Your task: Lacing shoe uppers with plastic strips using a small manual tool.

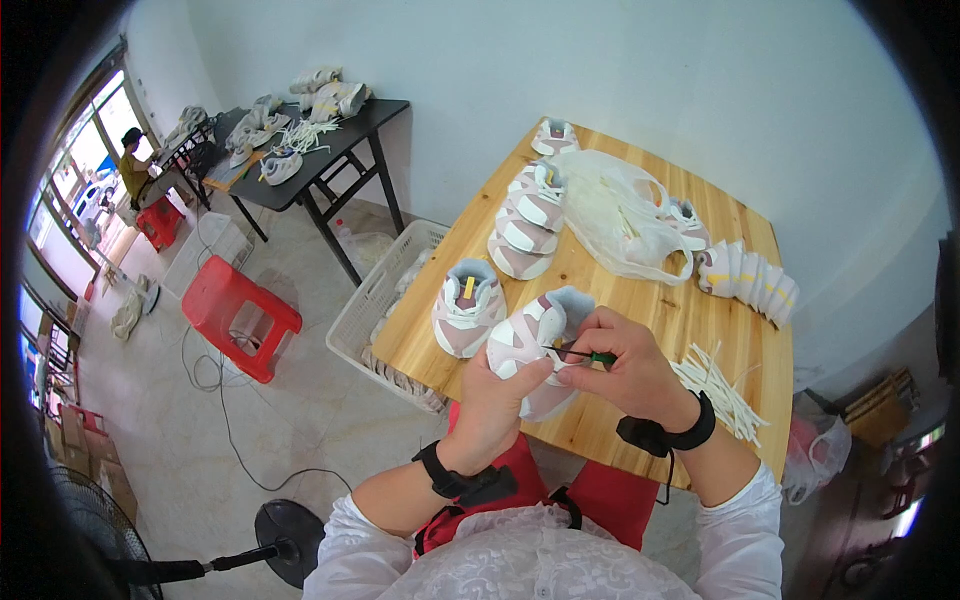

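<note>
My left hand grips a white and pale pink shoe upper from below, holding it tilted over the table's near edge. Closed round an awl-like tool with a green handle, my right hand brings its thin dark shaft against the lacing area of that upper. Whether the tip passes through an eyelet is too small to tell. Just left of the held piece, another shoe upper with a yellow tab rests on the wooden table.
Nested shoe uppers, a plastic bag, a row of stacked pieces and white laces lie on the table. A white crate stands left, beyond it a red stool, a fan and a black table. Far left, someone sits.
</note>
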{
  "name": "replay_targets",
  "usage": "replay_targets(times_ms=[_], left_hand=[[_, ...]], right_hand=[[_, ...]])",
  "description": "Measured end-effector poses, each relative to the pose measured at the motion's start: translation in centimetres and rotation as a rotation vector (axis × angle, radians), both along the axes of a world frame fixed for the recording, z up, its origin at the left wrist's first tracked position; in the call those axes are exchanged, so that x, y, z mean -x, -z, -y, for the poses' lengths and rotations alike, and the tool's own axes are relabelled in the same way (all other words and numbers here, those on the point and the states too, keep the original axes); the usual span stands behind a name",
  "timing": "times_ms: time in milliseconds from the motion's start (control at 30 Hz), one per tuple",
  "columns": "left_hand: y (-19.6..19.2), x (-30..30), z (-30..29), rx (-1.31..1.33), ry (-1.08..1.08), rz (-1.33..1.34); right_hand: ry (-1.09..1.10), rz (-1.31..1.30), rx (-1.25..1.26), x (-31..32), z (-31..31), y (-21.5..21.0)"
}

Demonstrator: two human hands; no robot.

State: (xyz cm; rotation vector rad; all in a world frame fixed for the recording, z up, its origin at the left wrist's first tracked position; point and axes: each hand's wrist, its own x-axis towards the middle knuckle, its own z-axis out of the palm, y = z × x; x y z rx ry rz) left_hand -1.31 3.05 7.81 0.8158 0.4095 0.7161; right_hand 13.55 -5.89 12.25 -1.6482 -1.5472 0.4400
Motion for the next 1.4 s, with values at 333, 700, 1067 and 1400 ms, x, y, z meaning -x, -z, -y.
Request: replay_targets(times_ms=[333, 700, 1067, 1400], left_hand=[[-0.5, 1.0, -2.3, 0.095, 0.069, 0.132], [1.5, 6.6, -5.2, -0.067, 0.075, -0.088], [1.5, 7.1, -7.5, -0.061, -0.013, -0.103], [1.8, 7.7, -8.0, -0.086, 0.024, -0.164]], right_hand=[[0.177, 0.118, -0.066, -7.8, -5.5, -3.3], [0.128, 0.41, -0.006, -17.7, -20.0, -0.7], [0.284, 0.308, -0.051, -20.1, -20.1, -0.1], [0.642, 0.486, -0.175, -19.9, -20.9, 2.8]])
